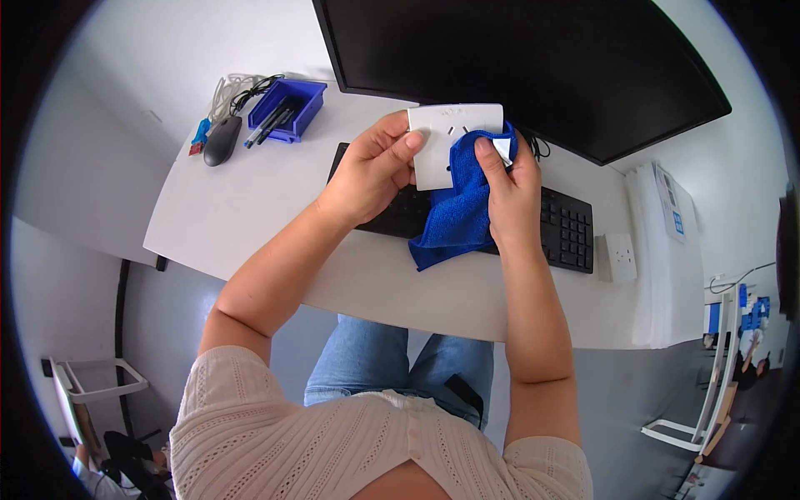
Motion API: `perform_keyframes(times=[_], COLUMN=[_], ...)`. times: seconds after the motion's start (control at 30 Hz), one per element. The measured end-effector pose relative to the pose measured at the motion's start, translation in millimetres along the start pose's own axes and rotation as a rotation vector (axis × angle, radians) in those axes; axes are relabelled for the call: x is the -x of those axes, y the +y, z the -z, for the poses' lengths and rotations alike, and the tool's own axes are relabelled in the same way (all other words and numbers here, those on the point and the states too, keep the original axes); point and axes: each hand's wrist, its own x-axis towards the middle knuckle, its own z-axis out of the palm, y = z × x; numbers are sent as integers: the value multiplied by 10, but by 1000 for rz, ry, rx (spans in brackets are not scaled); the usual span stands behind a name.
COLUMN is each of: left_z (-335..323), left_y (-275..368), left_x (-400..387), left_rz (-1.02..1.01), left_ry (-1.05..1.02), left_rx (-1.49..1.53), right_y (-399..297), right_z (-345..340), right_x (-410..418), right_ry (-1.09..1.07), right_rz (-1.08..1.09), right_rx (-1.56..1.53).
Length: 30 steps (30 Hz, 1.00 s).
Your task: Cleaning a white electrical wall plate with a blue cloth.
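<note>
My left hand [375, 169] grips the left edge of a white wall socket plate [431, 150], its thumb on the face. Slots show in the face of the plate, which is held up over a black keyboard [569, 231]. With my right hand [512, 187] I pinch a blue cloth [462, 206] against the right part of the plate. The cloth bears a small white tag and hangs down over the keyboard and the desk. My right fingers are hidden behind the plate and cloth.
A black monitor [525, 62] stands behind my hands. On the desk's left are a blue bin [306, 112] with pens, a black mouse [222, 141] and coiled cables. To the right, another white socket [620, 257] is beside a stack of white boards or papers [672, 262].
</note>
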Motion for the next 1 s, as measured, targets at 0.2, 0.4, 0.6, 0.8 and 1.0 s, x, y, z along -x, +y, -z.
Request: perform_keyframes(times=[0.2,0.4,0.6,0.8,1.0], left_z=[32,57,-9,36,-31], left_y=[-30,-87,-71,-43,68], left_x=[-10,19,-14,-27,-50], left_rz=[-27,1,34,2,-24], left_ry=[10,28,19,1,131], left_rx=[-19,-94,66,41,121], right_y=[-77,-64,-10,-33,-180], right_z=[-39,-103,-32,6,-25], right_x=[9,28,3,6,1], right_ry=[-89,-26,76,175,161], right_rz=[71,13,26,-151,-99], right_rx=[30,5,52,-7,-534])
